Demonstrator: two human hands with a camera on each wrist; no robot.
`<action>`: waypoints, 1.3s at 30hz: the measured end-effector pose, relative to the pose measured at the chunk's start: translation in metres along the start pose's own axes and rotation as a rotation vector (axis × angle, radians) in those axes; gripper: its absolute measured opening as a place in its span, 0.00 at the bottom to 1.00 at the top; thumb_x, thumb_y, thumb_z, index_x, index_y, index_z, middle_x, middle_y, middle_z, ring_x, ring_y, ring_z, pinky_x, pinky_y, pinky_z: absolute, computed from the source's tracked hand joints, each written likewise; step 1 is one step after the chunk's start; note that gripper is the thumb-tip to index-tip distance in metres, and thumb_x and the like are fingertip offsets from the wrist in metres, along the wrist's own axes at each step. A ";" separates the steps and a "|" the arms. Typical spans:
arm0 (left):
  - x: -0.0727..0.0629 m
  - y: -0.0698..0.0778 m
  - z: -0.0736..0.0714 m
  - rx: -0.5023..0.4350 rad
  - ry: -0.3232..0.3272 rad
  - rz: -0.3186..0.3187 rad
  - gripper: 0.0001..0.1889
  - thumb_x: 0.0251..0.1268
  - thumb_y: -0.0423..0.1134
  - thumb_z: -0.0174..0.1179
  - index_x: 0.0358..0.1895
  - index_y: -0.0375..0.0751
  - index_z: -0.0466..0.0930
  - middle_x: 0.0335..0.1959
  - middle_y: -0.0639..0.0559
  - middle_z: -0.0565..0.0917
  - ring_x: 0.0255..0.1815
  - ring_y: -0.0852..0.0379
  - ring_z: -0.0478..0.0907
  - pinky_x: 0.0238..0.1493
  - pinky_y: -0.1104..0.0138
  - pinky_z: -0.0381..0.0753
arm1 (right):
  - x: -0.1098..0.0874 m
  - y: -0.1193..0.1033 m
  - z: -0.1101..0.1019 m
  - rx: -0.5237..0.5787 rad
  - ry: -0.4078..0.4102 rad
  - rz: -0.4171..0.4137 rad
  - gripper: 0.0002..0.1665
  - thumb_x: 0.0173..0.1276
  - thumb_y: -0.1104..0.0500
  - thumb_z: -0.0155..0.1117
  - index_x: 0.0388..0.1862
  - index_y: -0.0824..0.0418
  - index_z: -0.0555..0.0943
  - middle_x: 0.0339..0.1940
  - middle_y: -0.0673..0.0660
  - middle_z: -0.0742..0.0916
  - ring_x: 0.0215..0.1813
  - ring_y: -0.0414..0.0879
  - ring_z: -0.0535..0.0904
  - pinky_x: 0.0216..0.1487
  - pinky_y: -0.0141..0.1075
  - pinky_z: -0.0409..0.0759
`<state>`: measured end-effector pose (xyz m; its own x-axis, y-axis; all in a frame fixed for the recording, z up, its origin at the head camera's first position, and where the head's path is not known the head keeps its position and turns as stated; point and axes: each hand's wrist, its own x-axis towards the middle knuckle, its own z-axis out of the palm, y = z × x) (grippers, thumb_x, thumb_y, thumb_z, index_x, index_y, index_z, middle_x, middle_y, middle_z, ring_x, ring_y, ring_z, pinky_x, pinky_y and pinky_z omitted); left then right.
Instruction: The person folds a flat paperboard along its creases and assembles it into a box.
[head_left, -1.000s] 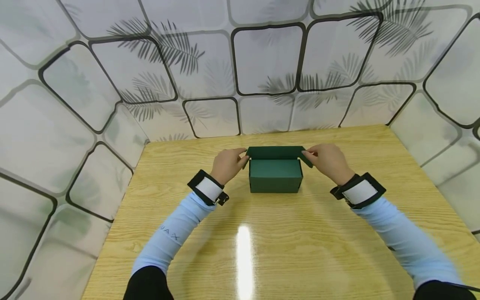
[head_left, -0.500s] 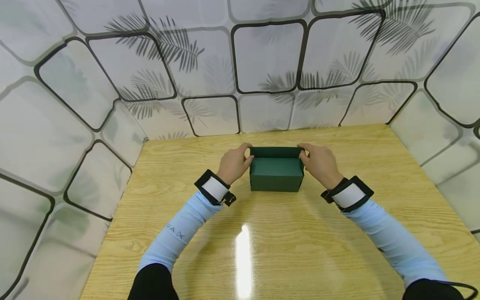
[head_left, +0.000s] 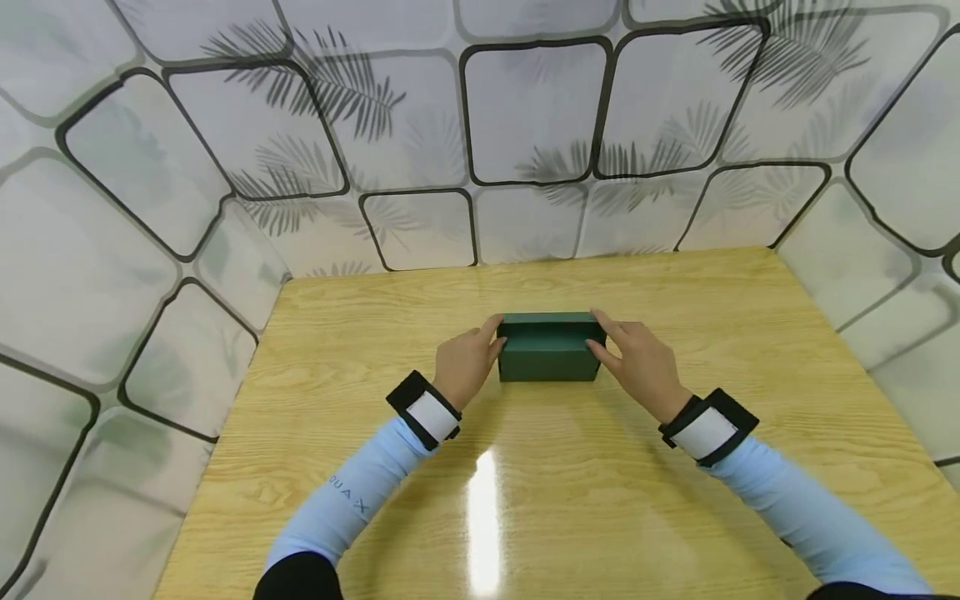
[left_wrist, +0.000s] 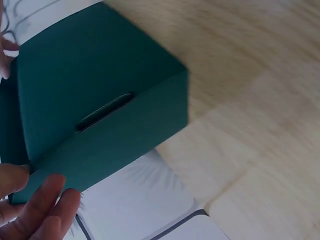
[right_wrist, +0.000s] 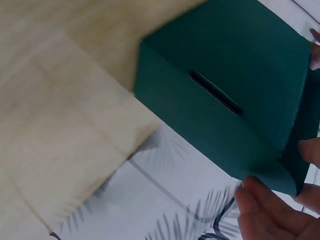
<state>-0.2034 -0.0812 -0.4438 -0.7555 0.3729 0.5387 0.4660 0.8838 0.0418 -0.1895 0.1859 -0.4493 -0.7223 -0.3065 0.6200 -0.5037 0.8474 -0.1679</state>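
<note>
A dark green cardboard box (head_left: pixel 547 365) sits on the wooden table, its front facing me. Along its back edge a flap (head_left: pixel 547 318) leans forward over the top panel (left_wrist: pixel 75 60), with a dark gap between them. My left hand (head_left: pixel 462 360) holds the back left corner, thumb at the flap's edge and other fingers against the side wall. At the back right corner my right hand (head_left: pixel 639 363) has its thumb and forefinger about the flap's end. In the right wrist view, a narrow slot (right_wrist: pixel 215 92) runs along the seam of top and side.
The wooden table (head_left: pixel 570 500) extends in front of the box and to both sides. Behind its far edge rises a pale curtain (head_left: pixel 536 117) with dark rounded outlines and leaf prints, continuing along the left and right.
The flap's side tabs, splayed outward earlier, have come in at the box's sides. The flap has tilted forward and lower, both hands moving down with it.
</note>
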 end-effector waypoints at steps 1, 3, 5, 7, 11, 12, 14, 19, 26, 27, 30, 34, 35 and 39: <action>-0.004 -0.001 0.002 0.024 0.041 0.018 0.16 0.66 0.46 0.62 0.54 0.48 0.78 0.08 0.54 0.69 0.07 0.66 0.50 0.12 0.75 0.45 | -0.003 0.000 0.002 0.012 0.006 -0.022 0.35 0.53 0.58 0.77 0.61 0.63 0.78 0.33 0.65 0.85 0.33 0.58 0.81 0.18 0.41 0.76; -0.009 -0.002 0.003 0.062 0.106 0.046 0.16 0.64 0.47 0.64 0.53 0.49 0.80 0.08 0.54 0.68 0.06 0.65 0.51 0.10 0.74 0.48 | -0.005 0.001 0.004 0.045 0.009 -0.058 0.36 0.50 0.59 0.78 0.59 0.66 0.79 0.38 0.67 0.85 0.40 0.62 0.81 0.29 0.47 0.82; -0.010 -0.004 0.001 0.043 0.118 0.050 0.15 0.64 0.48 0.63 0.51 0.49 0.82 0.09 0.54 0.72 0.05 0.64 0.57 0.09 0.73 0.53 | -0.004 0.002 0.004 0.101 -0.007 -0.052 0.34 0.50 0.60 0.77 0.57 0.68 0.80 0.43 0.69 0.85 0.45 0.64 0.80 0.40 0.52 0.81; -0.005 -0.006 -0.004 -0.063 0.056 0.000 0.15 0.67 0.50 0.59 0.51 0.48 0.84 0.16 0.52 0.79 0.09 0.62 0.68 0.10 0.71 0.62 | 0.001 0.004 0.001 0.213 -0.055 0.034 0.29 0.57 0.60 0.73 0.57 0.69 0.80 0.51 0.71 0.83 0.51 0.66 0.78 0.49 0.57 0.78; 0.010 -0.010 -0.011 -0.469 -0.233 -0.265 0.23 0.74 0.54 0.49 0.57 0.42 0.81 0.42 0.45 0.87 0.30 0.54 0.85 0.24 0.65 0.80 | 0.014 0.010 -0.012 0.573 -0.311 0.395 0.32 0.74 0.50 0.55 0.72 0.63 0.66 0.70 0.70 0.70 0.69 0.66 0.66 0.64 0.62 0.66; 0.012 -0.011 -0.011 -0.586 -0.319 -0.352 0.25 0.74 0.55 0.47 0.58 0.39 0.80 0.46 0.42 0.86 0.35 0.51 0.86 0.29 0.62 0.83 | 0.016 0.012 -0.014 0.661 -0.390 0.479 0.35 0.77 0.46 0.50 0.76 0.62 0.60 0.74 0.70 0.64 0.72 0.66 0.61 0.67 0.62 0.62; 0.013 -0.013 -0.010 -0.783 -0.459 -0.505 0.29 0.75 0.58 0.45 0.61 0.36 0.77 0.52 0.39 0.84 0.40 0.46 0.86 0.38 0.58 0.85 | 0.017 0.015 -0.014 0.793 -0.543 0.589 0.40 0.79 0.41 0.41 0.79 0.62 0.48 0.78 0.68 0.54 0.77 0.66 0.51 0.72 0.62 0.55; 0.010 -0.014 -0.006 -1.027 -0.570 -0.669 0.32 0.72 0.60 0.47 0.57 0.32 0.79 0.52 0.35 0.83 0.43 0.44 0.86 0.47 0.52 0.83 | 0.013 0.019 -0.007 0.970 -0.668 0.611 0.43 0.80 0.40 0.32 0.77 0.69 0.39 0.79 0.68 0.41 0.79 0.65 0.37 0.75 0.60 0.47; 0.011 -0.013 -0.007 -1.051 -0.553 -0.630 0.26 0.73 0.53 0.52 0.54 0.31 0.81 0.51 0.35 0.83 0.42 0.45 0.86 0.46 0.54 0.84 | 0.012 0.021 -0.006 0.980 -0.658 0.626 0.44 0.79 0.40 0.36 0.79 0.63 0.37 0.80 0.65 0.41 0.78 0.67 0.42 0.74 0.62 0.46; 0.010 -0.013 -0.006 -1.044 -0.552 -0.621 0.25 0.73 0.52 0.52 0.54 0.31 0.81 0.51 0.35 0.83 0.41 0.46 0.87 0.46 0.54 0.84 | 0.011 0.020 -0.006 0.974 -0.658 0.634 0.43 0.79 0.40 0.37 0.79 0.61 0.36 0.80 0.65 0.41 0.77 0.68 0.44 0.73 0.64 0.45; 0.009 -0.011 -0.005 -1.009 -0.547 -0.594 0.21 0.72 0.48 0.55 0.53 0.33 0.82 0.52 0.37 0.84 0.39 0.49 0.87 0.45 0.54 0.84 | 0.007 0.018 -0.005 0.949 -0.656 0.648 0.42 0.79 0.43 0.41 0.79 0.58 0.35 0.79 0.66 0.41 0.75 0.71 0.50 0.72 0.67 0.44; 0.008 -0.010 -0.005 -0.969 -0.548 -0.575 0.19 0.71 0.45 0.56 0.53 0.34 0.83 0.51 0.38 0.84 0.36 0.50 0.88 0.44 0.53 0.83 | 0.005 0.015 -0.004 0.929 -0.642 0.630 0.42 0.80 0.48 0.43 0.79 0.60 0.36 0.79 0.69 0.44 0.74 0.72 0.54 0.71 0.66 0.48; 0.008 -0.011 -0.005 -0.962 -0.549 -0.570 0.18 0.71 0.45 0.57 0.53 0.34 0.83 0.51 0.38 0.84 0.36 0.50 0.88 0.43 0.53 0.83 | 0.005 0.015 -0.004 0.924 -0.641 0.623 0.41 0.80 0.49 0.43 0.79 0.60 0.36 0.78 0.71 0.46 0.73 0.72 0.55 0.71 0.66 0.49; 0.008 -0.013 -0.005 -0.925 -0.533 -0.545 0.17 0.70 0.44 0.58 0.52 0.34 0.84 0.50 0.39 0.85 0.36 0.50 0.87 0.42 0.55 0.83 | 0.006 0.015 -0.004 0.900 -0.636 0.598 0.42 0.80 0.49 0.44 0.79 0.60 0.37 0.77 0.73 0.51 0.74 0.71 0.52 0.71 0.65 0.51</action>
<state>-0.2126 -0.0909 -0.4357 -0.9501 0.2761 -0.1450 0.0153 0.5057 0.8626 -0.1995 0.1983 -0.4452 -0.9233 -0.3440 -0.1709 0.0178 0.4062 -0.9136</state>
